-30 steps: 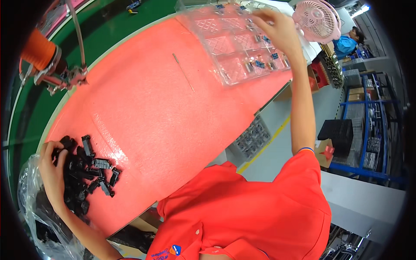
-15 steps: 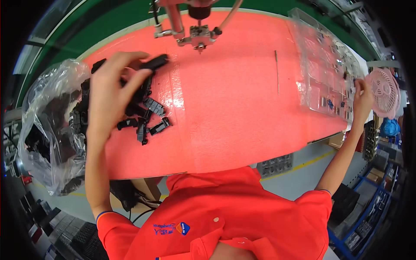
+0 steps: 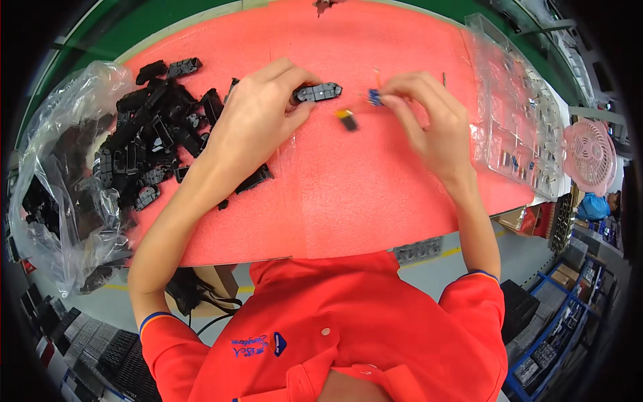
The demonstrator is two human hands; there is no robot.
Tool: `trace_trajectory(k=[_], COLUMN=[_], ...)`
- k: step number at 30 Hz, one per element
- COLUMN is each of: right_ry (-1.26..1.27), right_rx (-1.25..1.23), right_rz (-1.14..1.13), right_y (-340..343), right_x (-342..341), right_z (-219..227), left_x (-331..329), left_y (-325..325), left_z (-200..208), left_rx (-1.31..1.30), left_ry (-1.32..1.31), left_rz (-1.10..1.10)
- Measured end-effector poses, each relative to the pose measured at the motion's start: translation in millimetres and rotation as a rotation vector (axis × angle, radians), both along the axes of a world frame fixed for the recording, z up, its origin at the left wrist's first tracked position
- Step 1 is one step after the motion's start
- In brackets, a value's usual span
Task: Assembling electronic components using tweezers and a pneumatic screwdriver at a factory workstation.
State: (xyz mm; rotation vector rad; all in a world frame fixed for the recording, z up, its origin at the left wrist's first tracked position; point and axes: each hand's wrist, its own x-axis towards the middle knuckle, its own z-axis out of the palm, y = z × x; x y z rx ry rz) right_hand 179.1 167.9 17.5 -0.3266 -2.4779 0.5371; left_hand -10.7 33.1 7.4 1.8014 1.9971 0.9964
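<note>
My left hand (image 3: 260, 110) is closed on a small black plastic housing (image 3: 320, 92), gripped between thumb and fingers above the pink mat (image 3: 362, 194). Opposite it, my right hand (image 3: 432, 117) pinches a small blue part with thin wires (image 3: 375, 98). Just below and left of that lies or hangs a blurred yellow-and-black piece (image 3: 347, 120); whether it is joined to the blue part, I cannot tell. A heap of black plastic housings (image 3: 161, 127) spreads left of my left forearm, which hides some of them.
At far left, a clear plastic bag (image 3: 67, 201) holds more black parts. Along the right edge stands a clear compartment box (image 3: 512, 120) of small components, beside a pink fan (image 3: 589, 151). The tip of a metal fixture (image 3: 325, 5) shows at the top.
My left hand has brought the housing rightward from the heap. My right hand has come left from the compartment box, with the blue part in it. The view has shifted, leaving most of the fixture outside.
</note>
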Motion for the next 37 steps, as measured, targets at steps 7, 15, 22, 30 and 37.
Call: trace_trajectory(k=[7, 15, 22, 30, 37], right_ry=[-0.041, 0.047, 0.088, 0.096, 0.067], right_rx=[0.097, 0.074, 0.046, -0.287, -0.192], right_rz=[0.127, 0.159, 0.119, 0.096, 0.15], right_y=[-11, -11, -10, -12, -7], right_x=[-47, -48, -47, -41, -40], right_z=[-14, -27, -32, -29, -31], left_x=[-4, -5, 1, 3, 2], left_y=[-1, -8, -4, 0, 2], left_z=[-7, -6, -8, -4, -3], left_rx=[0.057, 0.047, 0.08, 0.019, -0.001], left_ry=[0.002, -0.038, 0.032, -0.135, -0.084], left_rz=[0.02, 0.013, 0.056, 0.108, 0.082])
